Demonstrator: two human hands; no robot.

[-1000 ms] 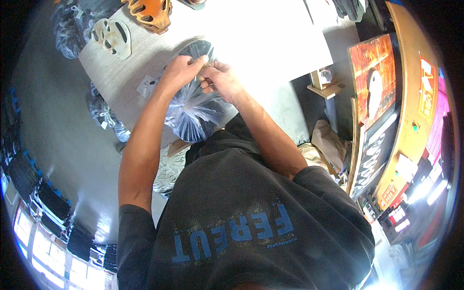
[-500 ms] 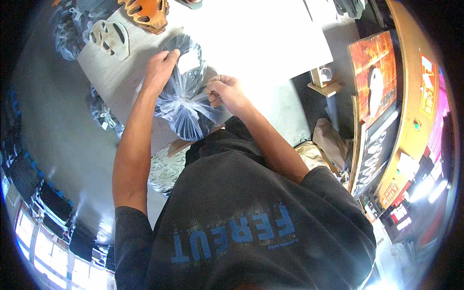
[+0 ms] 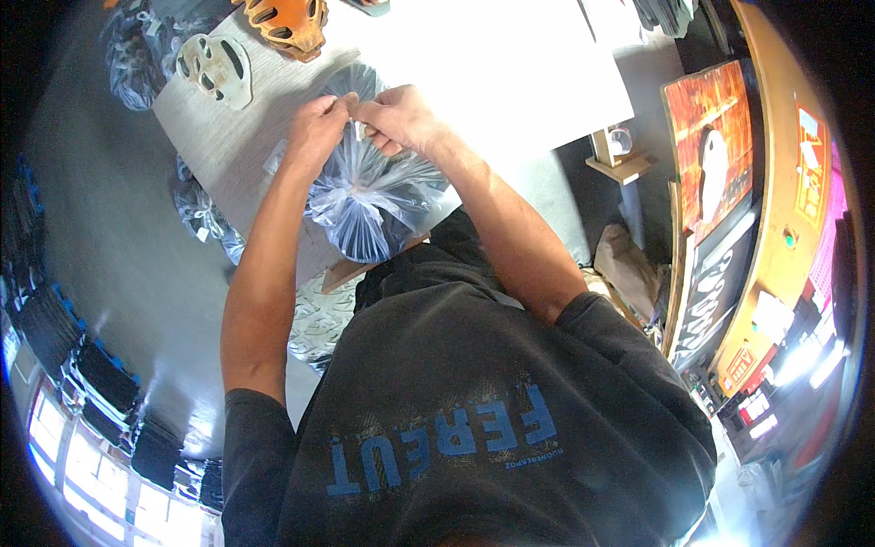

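Observation:
On the near part of the table lies a clear plastic bag with dark contents, its film gathered into radiating folds. Over the bag's far part my left hand is closed, thumb and finger pinching at the film. My right hand is closed too, its fingertips meeting those of the left. A small pale piece shows just under the right fingers; whatever the right hand pinches is hidden.
A white slotted plate and an orange slotted piece lie on the wooden table. More bagged bundles are beyond its left edge. Right of me stand a brown paper sack and a reddish wooden board.
My right hand has moved left and away from me to meet the left hand. The white label seen on the bag earlier is now mostly covered by my fingers.

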